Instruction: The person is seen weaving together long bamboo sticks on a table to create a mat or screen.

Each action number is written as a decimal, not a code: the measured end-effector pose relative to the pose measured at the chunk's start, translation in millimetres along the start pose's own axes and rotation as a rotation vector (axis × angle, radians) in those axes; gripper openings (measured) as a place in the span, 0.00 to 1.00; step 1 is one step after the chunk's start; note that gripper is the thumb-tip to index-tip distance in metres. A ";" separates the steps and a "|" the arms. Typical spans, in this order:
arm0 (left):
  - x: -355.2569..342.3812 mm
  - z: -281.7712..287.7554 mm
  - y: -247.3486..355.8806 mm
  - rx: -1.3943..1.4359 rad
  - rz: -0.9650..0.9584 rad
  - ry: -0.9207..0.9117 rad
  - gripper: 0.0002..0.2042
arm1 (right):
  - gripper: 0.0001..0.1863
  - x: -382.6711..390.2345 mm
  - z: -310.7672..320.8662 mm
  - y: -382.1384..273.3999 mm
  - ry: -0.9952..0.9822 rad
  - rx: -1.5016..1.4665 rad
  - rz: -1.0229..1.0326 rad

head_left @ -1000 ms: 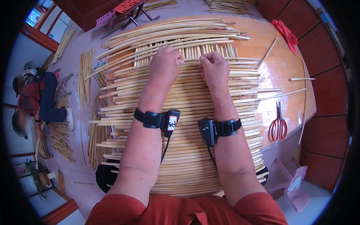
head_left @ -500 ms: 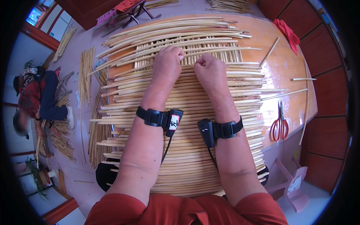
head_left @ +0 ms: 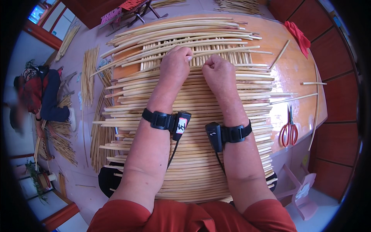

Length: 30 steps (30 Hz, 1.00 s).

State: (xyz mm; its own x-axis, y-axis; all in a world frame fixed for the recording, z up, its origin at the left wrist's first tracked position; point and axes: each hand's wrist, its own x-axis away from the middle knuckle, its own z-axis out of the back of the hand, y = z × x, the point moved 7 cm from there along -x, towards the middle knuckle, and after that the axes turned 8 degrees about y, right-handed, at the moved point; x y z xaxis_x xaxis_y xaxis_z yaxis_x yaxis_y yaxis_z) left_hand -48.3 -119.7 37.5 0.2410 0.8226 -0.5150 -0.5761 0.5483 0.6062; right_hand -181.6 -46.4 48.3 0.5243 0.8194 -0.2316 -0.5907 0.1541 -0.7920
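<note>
A wide panel of pale peeled rods [head_left: 193, 154] lies before me, its rods running left to right. In a gap near its far side, upright crosswise rods [head_left: 201, 60] show through. My left hand [head_left: 176, 63] is closed among the loose long rods over that gap, its fingers seeming to pinch one rod. Just to the right, my right hand [head_left: 220, 73] is a closed fist at the far edge of the close-packed rods. Whatever its fingers hold is hidden beneath them. Both wrists carry black straps with small black boxes and cables.
On the orange tabletop [head_left: 266, 31] to the right lie red-handled scissors [head_left: 288, 133], loose rods and a red cloth [head_left: 296, 36]. Bundles of rods [head_left: 90, 75] cover the floor at left, where another person [head_left: 44, 94] sits handling rods. A pink chair [head_left: 303, 193] stands at lower right.
Both my hands stay closed in nearly the same place, the view having shifted slightly. The person at left has bent their head and moved their hands a little.
</note>
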 end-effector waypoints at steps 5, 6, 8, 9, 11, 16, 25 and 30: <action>-0.5 -1.0 0.4 0.019 0.037 -0.016 0.02 | 0.04 -1.0 -0.2 3.1 -0.007 0.007 -0.009; -0.4 -0.9 0.1 0.015 0.042 -0.023 0.02 | 0.04 -1.3 -0.2 3.6 -0.020 -0.017 -0.030; -0.2 -0.4 -0.2 0.017 0.038 -0.018 0.02 | 0.05 -1.6 -0.5 4.2 -0.032 -0.042 -0.050; -0.2 -0.3 -0.1 0.019 0.034 -0.014 0.02 | 0.05 -1.7 -0.4 4.4 -0.032 -0.048 -0.055; -0.2 0.2 0.6 0.018 0.025 -0.004 0.02 | 0.05 -1.8 -0.1 4.4 -0.033 -0.054 -0.060; -0.6 -0.5 -0.6 0.032 0.022 0.022 0.02 | 0.06 -1.0 0.2 4.4 -0.035 -0.074 -0.078; -0.9 -0.2 1.8 -0.043 -0.029 0.035 0.05 | 0.04 -0.7 -0.6 2.1 0.000 -0.013 -0.003; -1.3 -1.8 -1.2 0.034 0.038 0.027 0.01 | 0.04 0.8 -2.3 1.8 0.045 0.010 0.062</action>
State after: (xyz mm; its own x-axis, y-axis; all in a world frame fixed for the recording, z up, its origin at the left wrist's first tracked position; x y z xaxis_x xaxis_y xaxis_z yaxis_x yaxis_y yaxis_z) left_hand -49.4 -121.7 36.4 0.1985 0.8388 -0.5070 -0.5573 0.5221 0.6456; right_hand -180.9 -46.8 45.4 0.5130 0.8021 -0.3056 -0.6294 0.1094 -0.7694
